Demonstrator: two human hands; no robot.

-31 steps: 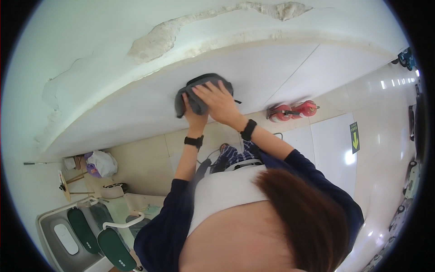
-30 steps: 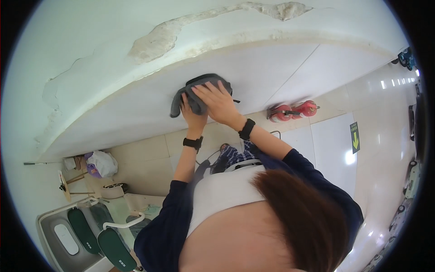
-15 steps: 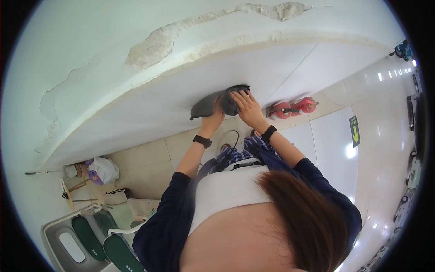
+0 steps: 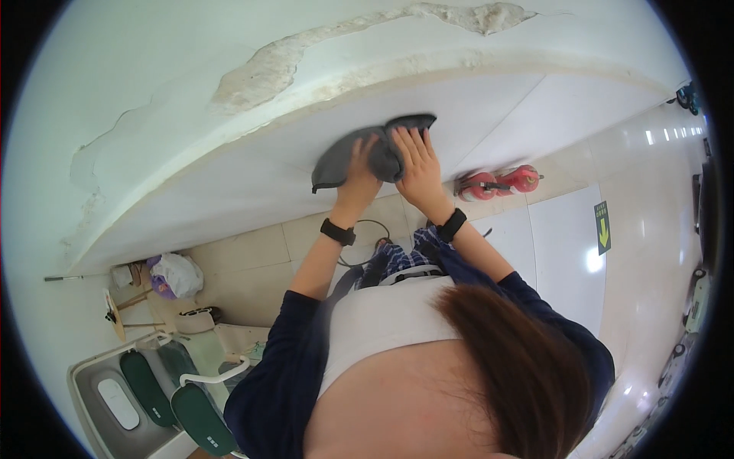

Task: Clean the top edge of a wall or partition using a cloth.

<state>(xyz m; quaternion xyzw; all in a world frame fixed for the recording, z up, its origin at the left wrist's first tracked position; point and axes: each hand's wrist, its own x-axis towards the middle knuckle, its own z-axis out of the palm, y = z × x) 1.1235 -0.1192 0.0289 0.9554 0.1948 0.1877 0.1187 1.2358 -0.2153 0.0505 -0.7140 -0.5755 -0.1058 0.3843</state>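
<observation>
A dark grey cloth [image 4: 332, 162] lies spread against the white wall panel [image 4: 489, 99], bunched in its middle. My left hand [image 4: 359, 176] presses on the cloth's left part, its fingers pointing up and slightly blurred. On the right part, my right hand [image 4: 417, 164] has its fingers laid long over the cloth, with the bunched fold beside its thumb. Both hands hold the cloth to the panel between them; their thumbs are mostly hidden by the fold. Each wrist wears a black band.
Two red fire extinguishers [image 4: 480, 187] stand at the wall's foot, right of my hands. Above the panel runs a ledge with peeling plaster [image 4: 260, 80]. At lower left are a grey tub [image 4: 88, 390] with green pieces, and a white bag [image 4: 180, 275]. A floor sign [image 4: 603, 228] lies right.
Both hands have moved up the panel with the cloth. The cloth is spread wider, its left part lying flatter. My view has shifted slightly.
</observation>
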